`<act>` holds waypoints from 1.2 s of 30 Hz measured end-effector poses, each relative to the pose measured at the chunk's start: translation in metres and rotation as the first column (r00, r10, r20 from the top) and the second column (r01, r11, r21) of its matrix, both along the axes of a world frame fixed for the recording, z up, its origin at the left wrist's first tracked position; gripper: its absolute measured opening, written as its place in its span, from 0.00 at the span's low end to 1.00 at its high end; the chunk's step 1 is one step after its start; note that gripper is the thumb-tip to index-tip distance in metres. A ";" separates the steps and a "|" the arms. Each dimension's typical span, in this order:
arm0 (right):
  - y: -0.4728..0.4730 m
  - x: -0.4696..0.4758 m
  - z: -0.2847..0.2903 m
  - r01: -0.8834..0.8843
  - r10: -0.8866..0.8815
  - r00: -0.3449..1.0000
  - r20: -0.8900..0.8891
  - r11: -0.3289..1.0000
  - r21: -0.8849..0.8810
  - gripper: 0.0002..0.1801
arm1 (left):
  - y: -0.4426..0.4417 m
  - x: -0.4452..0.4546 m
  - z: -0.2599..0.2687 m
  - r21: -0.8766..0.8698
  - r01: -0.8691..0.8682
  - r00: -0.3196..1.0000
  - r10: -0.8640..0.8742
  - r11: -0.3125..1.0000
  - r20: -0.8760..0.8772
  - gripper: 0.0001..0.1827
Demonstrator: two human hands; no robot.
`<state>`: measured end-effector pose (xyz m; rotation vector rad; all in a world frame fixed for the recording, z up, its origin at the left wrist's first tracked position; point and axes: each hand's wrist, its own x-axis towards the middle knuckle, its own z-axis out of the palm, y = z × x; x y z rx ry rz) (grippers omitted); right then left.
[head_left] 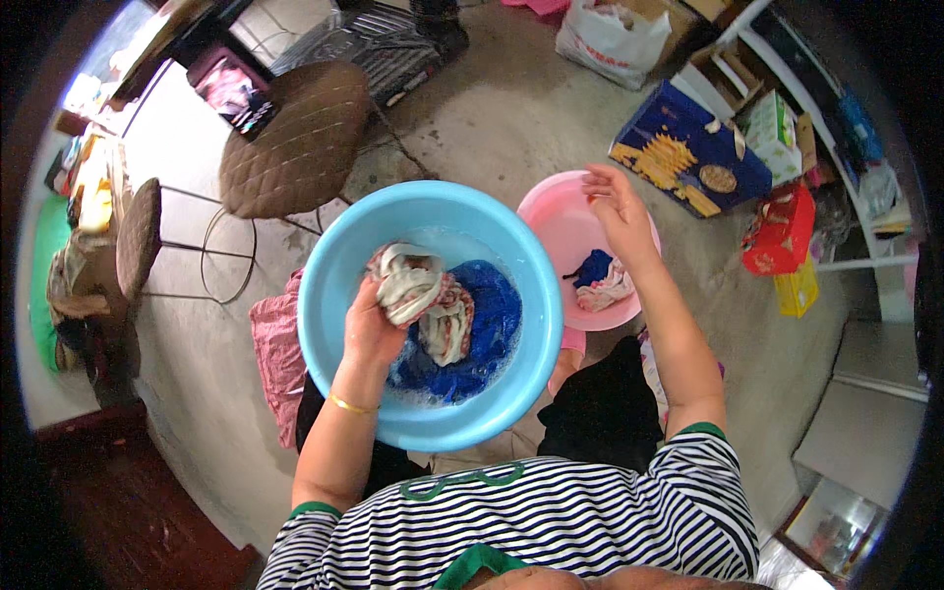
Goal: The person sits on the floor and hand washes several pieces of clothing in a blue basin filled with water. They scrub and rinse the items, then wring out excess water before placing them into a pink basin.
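My left hand (374, 330) grips a bunched white cloth with reddish patterning (409, 284), and part of it hangs down inside a light blue basin (431, 435). Beneath it, dark blue fabric (483, 324) lies in soapy water. My right hand (618, 214) is over the rim of a pink basin (549, 210), fingers loosely bent and apart, with nothing visible in its grasp. Inside the pink basin are a small dark blue cloth (592, 267) and a pink-and-white cloth (606, 289).
Red checked fabric (276, 354) lies left of the blue basin. Brown quilted stools (295, 140) stand at the upper left, one bearing a lit screen (232, 96). A blue printed box (686, 151), a red bag (778, 228) and a white plastic bag (612, 40) are on the right.
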<state>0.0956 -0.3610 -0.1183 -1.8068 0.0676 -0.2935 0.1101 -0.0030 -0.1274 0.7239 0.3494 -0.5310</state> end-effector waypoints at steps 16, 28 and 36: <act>0.203 -0.004 0.024 -0.240 0.166 0.956 -0.240 0.916 -0.322 0.33 | 0.030 -0.007 0.025 -0.076 -0.163 0.986 0.164 0.984 0.017 0.19; 0.227 0.026 -0.039 -0.445 0.124 0.895 -0.428 0.216 -0.869 0.26 | 0.016 -0.018 0.007 0.073 -0.149 0.983 0.156 0.986 -0.093 0.22; 0.239 0.017 -0.015 -0.353 0.123 0.912 -0.391 0.720 -0.598 0.25 | 0.012 -0.015 0.006 0.114 -0.110 0.980 0.127 0.987 -0.155 0.15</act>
